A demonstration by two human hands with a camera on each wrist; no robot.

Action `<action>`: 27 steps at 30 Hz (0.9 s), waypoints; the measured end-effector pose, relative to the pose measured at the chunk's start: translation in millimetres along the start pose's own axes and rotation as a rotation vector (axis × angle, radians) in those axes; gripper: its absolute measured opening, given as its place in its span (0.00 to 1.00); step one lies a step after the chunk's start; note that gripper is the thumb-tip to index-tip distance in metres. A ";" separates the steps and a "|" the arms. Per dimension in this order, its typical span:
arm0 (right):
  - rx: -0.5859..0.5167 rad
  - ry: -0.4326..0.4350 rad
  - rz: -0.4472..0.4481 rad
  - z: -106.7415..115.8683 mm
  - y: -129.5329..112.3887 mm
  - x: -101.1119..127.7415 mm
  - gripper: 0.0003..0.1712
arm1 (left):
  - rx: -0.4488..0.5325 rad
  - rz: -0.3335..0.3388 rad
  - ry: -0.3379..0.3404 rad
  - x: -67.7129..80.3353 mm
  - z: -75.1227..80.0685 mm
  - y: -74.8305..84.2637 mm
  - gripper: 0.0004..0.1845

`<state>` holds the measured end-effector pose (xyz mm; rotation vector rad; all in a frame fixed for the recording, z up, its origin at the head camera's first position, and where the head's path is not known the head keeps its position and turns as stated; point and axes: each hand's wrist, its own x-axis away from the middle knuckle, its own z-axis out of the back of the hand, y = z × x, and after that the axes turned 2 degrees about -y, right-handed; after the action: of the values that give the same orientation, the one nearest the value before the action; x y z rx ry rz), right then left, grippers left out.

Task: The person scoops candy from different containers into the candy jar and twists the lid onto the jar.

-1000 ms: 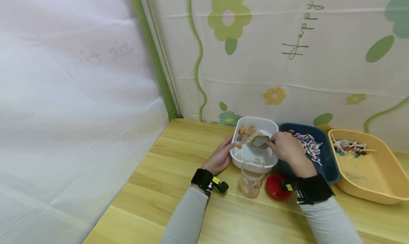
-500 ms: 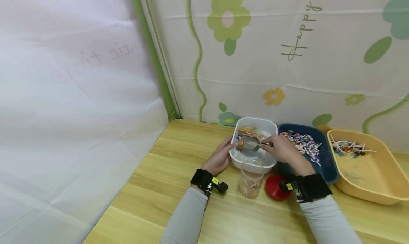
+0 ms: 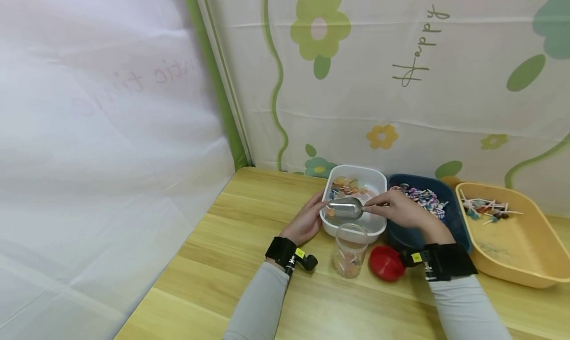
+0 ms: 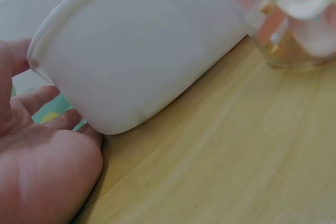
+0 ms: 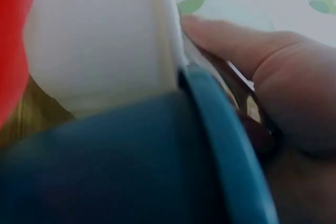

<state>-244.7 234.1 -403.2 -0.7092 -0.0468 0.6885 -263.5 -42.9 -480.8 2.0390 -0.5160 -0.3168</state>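
Observation:
My right hand (image 3: 403, 209) holds a metal scoop (image 3: 345, 208) by its handle, the scoop's bowl over the white tub (image 3: 378, 179). Orange and dark wrapped-looking candies (image 3: 345, 185) lie in the tub's far left part, partly hidden by the scoop. At the tub's left side my left hand (image 3: 305, 221) holds the rim, thumb over the edge; in the left wrist view its fingers (image 4: 39, 98) reach along the outer wall. A clear plastic cup (image 3: 351, 253), partly filled with candies, stands upright in front of the tub. Beside the cup lies a red lid (image 3: 387, 263).
Right of the white tub stands a dark blue tub (image 3: 458, 231) of striped lollipops (image 3: 425, 199), beneath my right forearm. Farther right is a yellow tub (image 3: 516, 241) with several lollipops (image 3: 487, 209). A printed curtain (image 3: 347, 92) hangs behind the wooden table (image 3: 213, 261).
The scoop first moved left among the candies and has since turned over the white tub. The right wrist has swung slightly right; the left hand keeps its place.

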 end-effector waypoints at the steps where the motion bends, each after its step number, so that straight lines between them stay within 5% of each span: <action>1: -0.025 -0.003 0.018 1.5 0.8 1.1 0.09 | -0.003 -0.002 -0.003 -0.3 -0.4 0.1 0.29; 9: -0.187 -0.008 0.009 9.2 7.3 9.9 0.11 | -0.023 -0.009 -0.010 -1.0 -1.6 0.9 0.29; 21: -0.191 0.090 -0.106 26.3 6.1 26.7 0.14 | -0.013 0.006 -0.004 1.4 -1.2 0.2 0.28; 27: -0.192 0.152 -0.082 51.3 -13.5 43.2 0.15 | -0.014 -0.015 -0.020 1.1 -0.8 0.8 0.29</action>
<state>-216.9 282.4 -363.6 -0.9373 -0.0026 0.5545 -262.4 -43.2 -479.7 2.0292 -0.5095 -0.3491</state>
